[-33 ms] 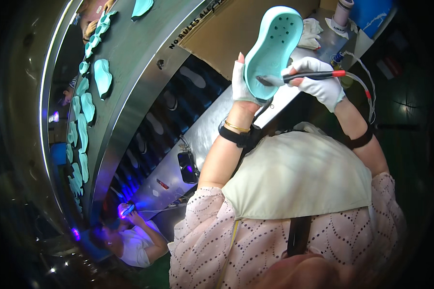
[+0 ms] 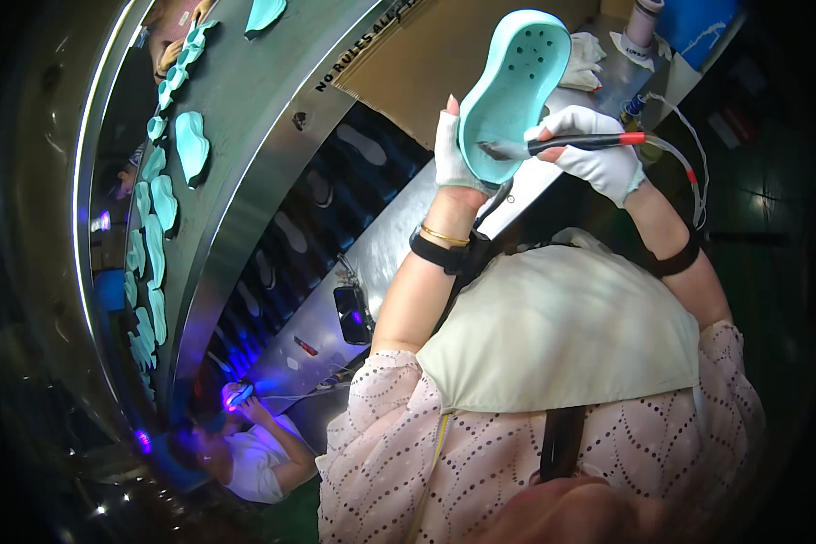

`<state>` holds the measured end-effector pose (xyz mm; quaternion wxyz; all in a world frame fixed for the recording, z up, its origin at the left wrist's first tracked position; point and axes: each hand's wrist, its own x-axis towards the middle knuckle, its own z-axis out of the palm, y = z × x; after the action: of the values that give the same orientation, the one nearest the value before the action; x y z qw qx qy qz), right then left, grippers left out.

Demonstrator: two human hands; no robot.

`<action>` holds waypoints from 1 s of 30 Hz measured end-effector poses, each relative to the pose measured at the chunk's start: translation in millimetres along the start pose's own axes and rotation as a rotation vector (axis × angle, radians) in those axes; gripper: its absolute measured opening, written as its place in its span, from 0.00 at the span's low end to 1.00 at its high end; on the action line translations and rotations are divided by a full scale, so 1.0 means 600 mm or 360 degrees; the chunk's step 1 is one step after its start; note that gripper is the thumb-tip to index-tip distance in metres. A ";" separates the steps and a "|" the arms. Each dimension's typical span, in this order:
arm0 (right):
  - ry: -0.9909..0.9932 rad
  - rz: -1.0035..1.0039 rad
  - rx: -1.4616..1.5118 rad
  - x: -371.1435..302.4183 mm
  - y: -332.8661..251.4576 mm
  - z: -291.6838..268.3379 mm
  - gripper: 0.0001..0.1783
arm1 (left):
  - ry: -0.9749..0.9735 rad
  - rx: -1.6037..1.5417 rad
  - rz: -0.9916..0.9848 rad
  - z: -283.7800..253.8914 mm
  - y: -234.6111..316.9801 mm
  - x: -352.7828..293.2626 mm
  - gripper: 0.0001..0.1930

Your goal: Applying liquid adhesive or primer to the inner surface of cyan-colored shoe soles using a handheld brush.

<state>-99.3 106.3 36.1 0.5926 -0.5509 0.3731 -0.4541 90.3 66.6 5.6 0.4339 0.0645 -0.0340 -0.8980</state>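
Observation:
My left hand (image 2: 453,156), in a white glove with bare fingertips, is closed on the side of a turquoise clog (image 2: 508,102). The clog is tilted with its hollow side toward me, and round holes show at its far end. A glue brush (image 2: 603,140) with a black handle, a red band and a thin hose is gripped in my gloved right hand (image 2: 600,161). The grey bristles rest inside the near end of the clog. Several fingers of my left hand are hidden behind the clog.
On the left, a curved conveyor (image 2: 231,109) carries several turquoise shoe pieces (image 2: 191,145). Below the clog runs a metal bench (image 2: 381,245) with a phone (image 2: 352,315). White gloves (image 2: 582,62) lie beyond, beside a cardboard sheet (image 2: 408,77). Another person (image 2: 258,458) works at lower left.
The clog and both hands have shifted very slightly to the left. The brush tip has moved a little left and up inside the clog.

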 end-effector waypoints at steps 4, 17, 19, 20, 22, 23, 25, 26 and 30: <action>-0.0212 0.0197 -0.0119 -0.008 -0.006 0.002 0.07 | -0.0098 0.0467 0.0009 0.027 -0.001 0.004 0.36; -0.0477 -0.0127 -0.0498 0.025 -0.021 -0.038 0.11 | 0.0608 0.1057 -0.0198 0.041 0.012 0.027 0.25; -0.0539 -0.0053 -0.0428 0.024 -0.029 -0.054 0.11 | 0.0687 0.1208 -0.0232 0.032 0.013 0.026 0.23; -0.0546 -0.0066 -0.0359 0.027 -0.033 -0.058 0.12 | 0.0686 0.1244 -0.0190 0.030 0.012 0.029 0.23; -0.0509 -0.0191 -0.0499 0.035 -0.041 -0.057 0.11 | 0.0700 0.1190 -0.0218 0.036 0.011 0.030 0.22; -0.0508 -0.0269 -0.0604 0.036 -0.044 -0.056 0.11 | 0.0710 0.1135 -0.0245 0.041 0.009 0.031 0.21; -0.0584 -0.0212 -0.0609 0.041 -0.037 -0.066 0.11 | 0.0759 0.1179 -0.0228 0.045 0.013 0.029 0.21; -0.0666 -0.0157 -0.0616 0.043 -0.034 -0.070 0.12 | 0.0806 0.1222 -0.0203 0.046 0.017 0.027 0.21; -0.0241 0.0037 -0.0322 0.028 -0.045 -0.080 0.07 | 0.0550 0.1022 -0.0007 0.028 0.006 0.031 0.28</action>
<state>-142.9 75.5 58.1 0.5655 -0.6363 0.3776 -0.3644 79.0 50.0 21.0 0.3891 0.3482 -0.2402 -0.8183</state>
